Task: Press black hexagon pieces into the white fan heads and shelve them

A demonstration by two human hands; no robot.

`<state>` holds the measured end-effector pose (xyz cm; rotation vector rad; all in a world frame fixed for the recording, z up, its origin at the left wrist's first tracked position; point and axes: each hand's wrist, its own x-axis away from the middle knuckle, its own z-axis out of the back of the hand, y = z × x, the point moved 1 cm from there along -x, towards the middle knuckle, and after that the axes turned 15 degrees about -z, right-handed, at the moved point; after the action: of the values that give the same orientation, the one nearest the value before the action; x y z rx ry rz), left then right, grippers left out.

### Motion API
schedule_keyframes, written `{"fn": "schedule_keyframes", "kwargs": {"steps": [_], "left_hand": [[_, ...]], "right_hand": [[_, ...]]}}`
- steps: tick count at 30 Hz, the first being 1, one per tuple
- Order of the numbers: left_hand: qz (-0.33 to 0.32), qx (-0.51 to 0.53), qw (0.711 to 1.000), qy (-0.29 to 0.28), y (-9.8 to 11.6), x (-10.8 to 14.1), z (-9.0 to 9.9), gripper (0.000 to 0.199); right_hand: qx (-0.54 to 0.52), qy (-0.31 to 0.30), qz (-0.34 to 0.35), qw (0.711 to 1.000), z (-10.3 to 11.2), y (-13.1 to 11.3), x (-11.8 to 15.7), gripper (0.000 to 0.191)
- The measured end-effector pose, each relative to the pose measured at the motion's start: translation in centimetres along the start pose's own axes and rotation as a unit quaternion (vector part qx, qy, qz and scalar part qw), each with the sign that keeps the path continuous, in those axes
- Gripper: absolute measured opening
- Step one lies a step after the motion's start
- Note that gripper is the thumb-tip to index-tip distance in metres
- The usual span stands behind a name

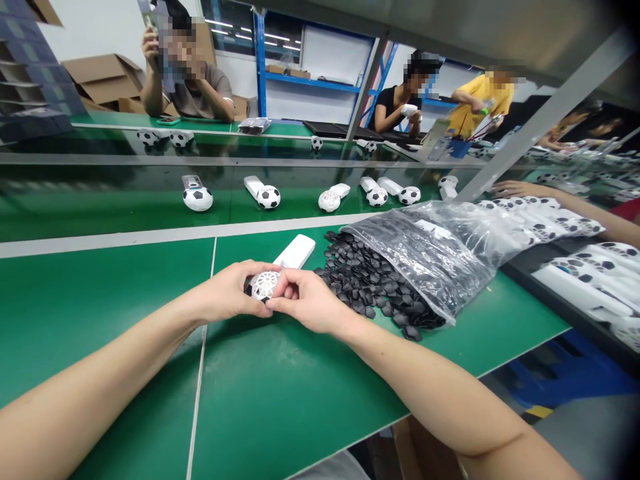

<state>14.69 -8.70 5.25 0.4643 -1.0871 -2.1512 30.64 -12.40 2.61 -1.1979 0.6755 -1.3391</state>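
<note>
A white device with a round football-patterned head point(265, 285) and a flat white handle lies over the green table. My left hand point(233, 291) wraps round the head from the left, thumb below and fingers above. At the head's right side, the fingers of my right hand point(305, 300) are pinched together against it; anything between those fingertips is too small to make out. Black patches show at the head's left and lower edge. Just right of my hands, small black pieces point(370, 273) spill from a clear plastic bag point(440, 247).
Several football-headed devices sit on the green conveyor point(225, 220) beyond the white rail. At the right, a black tray point(530, 280) holds many more, with another person's arm point(570, 200) reaching over. Other people work across the line. A slanting metal post point(545, 113) stands at upper right.
</note>
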Motion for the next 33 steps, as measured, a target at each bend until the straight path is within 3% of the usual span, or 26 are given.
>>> {"fn": "schedule_keyframes", "kwargs": {"steps": [4, 7, 9, 11, 12, 15, 18, 21, 23, 28, 30, 33], "left_hand": [[-0.009, 0.018, 1.000, 0.015, -0.1, 0.5, -0.3, 0.066], [0.017, 0.037, 0.999, 0.017, -0.1, 0.5, -0.6, 0.065], [0.044, 0.051, 0.998, 0.016, 0.1, 0.4, -0.8, 0.065], [0.064, 0.065, 0.996, 0.017, 0.3, 0.3, -0.9, 0.066], [0.072, 0.072, 0.995, 0.017, 0.4, 0.3, -0.9, 0.066], [0.081, 0.091, 0.992, 0.011, 0.7, 0.2, -0.8, 0.065], [0.084, 0.101, 0.991, 0.003, 0.8, 0.2, -0.7, 0.064], [0.079, 0.103, 0.992, 0.002, 0.8, 0.2, -0.6, 0.063], [0.072, 0.104, 0.992, 0.000, 0.6, 0.3, -0.6, 0.064], [0.047, 0.105, 0.993, 0.003, 0.3, 0.5, -0.7, 0.064], [0.036, 0.080, 0.996, 0.008, 0.3, 0.5, -0.8, 0.064], [0.021, 0.031, 0.999, 0.022, 0.2, 0.6, -1.2, 0.062]], "right_hand": [[0.009, -0.014, 0.004, 1.000, -0.1, 0.0, 0.0, 0.017], [0.050, -0.039, 0.021, 0.998, 2.0, -1.1, -2.0, 0.021], [0.134, 0.066, 0.032, 0.988, 5.2, -2.1, -4.5, 0.026], [0.258, 0.226, -0.009, 0.939, 9.2, -2.9, -7.6, 0.036], [0.275, 0.267, -0.037, 0.923, 11.2, -3.1, -9.2, 0.041], [0.298, 0.332, -0.099, 0.890, 15.8, -2.6, -13.5, 0.047], [0.309, 0.352, -0.138, 0.873, 17.6, -1.1, -16.5, 0.056], [0.313, 0.368, -0.136, 0.865, 17.7, 0.2, -17.9, 0.059], [0.310, 0.381, -0.125, 0.862, 17.7, 0.3, -18.1, 0.051], [0.296, 0.393, -0.066, 0.868, 16.7, -2.3, -16.7, 0.040], [0.301, 0.372, -0.011, 0.878, 14.7, -4.3, -15.5, 0.042], [0.322, 0.284, 0.105, 0.897, 9.2, -7.2, -12.9, 0.042]]}}
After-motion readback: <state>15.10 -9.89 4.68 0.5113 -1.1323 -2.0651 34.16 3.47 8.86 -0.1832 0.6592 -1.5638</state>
